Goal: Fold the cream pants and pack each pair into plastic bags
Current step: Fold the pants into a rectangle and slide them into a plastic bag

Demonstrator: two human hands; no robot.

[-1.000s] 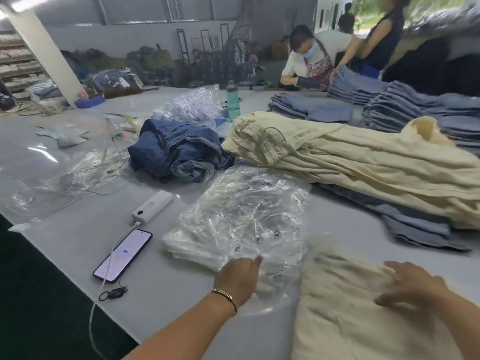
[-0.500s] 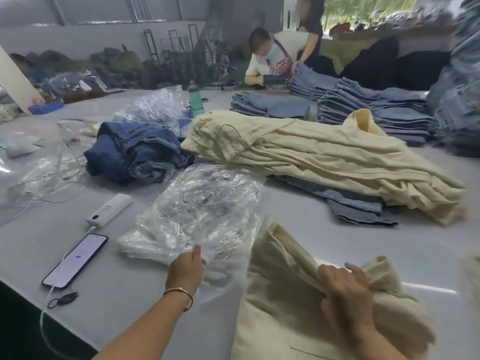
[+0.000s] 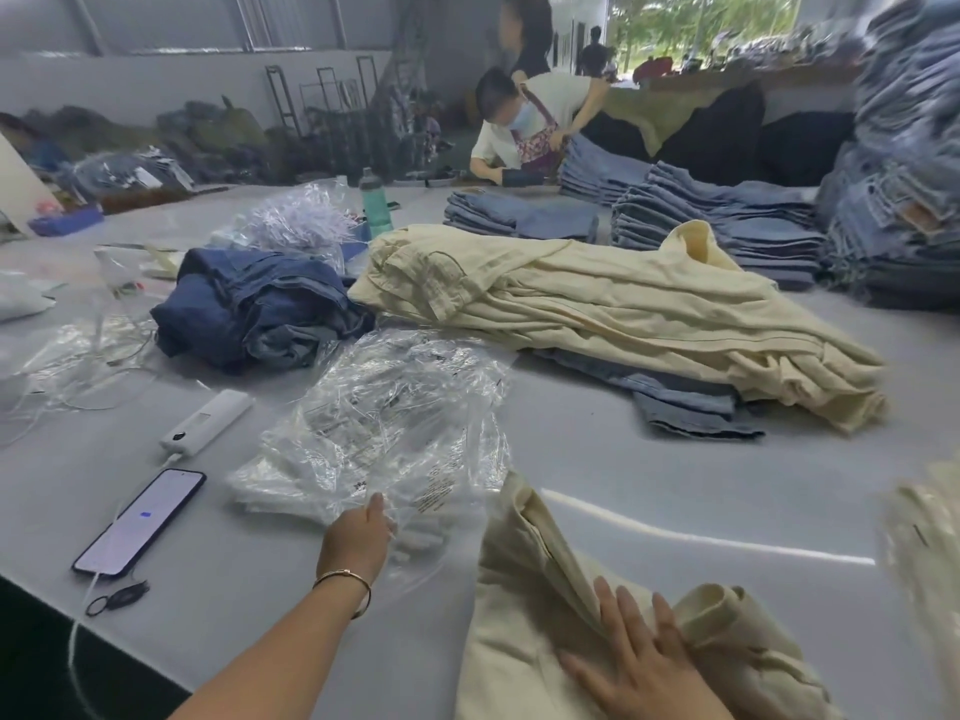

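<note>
Cream pants (image 3: 597,626), one folded pair: they lie on the grey table (image 3: 623,485) under our right hand (image 3: 644,662), which presses flat on the cloth, fingers straight and spread, gripping nothing. Far beyond that hand, a big heap of unfolded cream pants (image 3: 613,309) rests on some flat blue jeans (image 3: 685,407). Past the heap, stacks of folded jeans (image 3: 727,231) run to the right edge, and a person in a mask (image 3: 524,132) bends over them.

Ahead of our left hand (image 3: 358,537), a pile of clear plastic bags (image 3: 395,423) spreads out; thumb and fingers pinch the near edge of the top bag. A bracelet (image 3: 345,582) sits on that wrist. Further out from it, a crumpled dark blue garment (image 3: 260,309). Left of the left hand: a phone (image 3: 140,522), screen lit, a cable running from its near end, and beyond it a white power bank (image 3: 208,420). A teal bottle (image 3: 375,202) stands far off, behind the dark garment.
</note>
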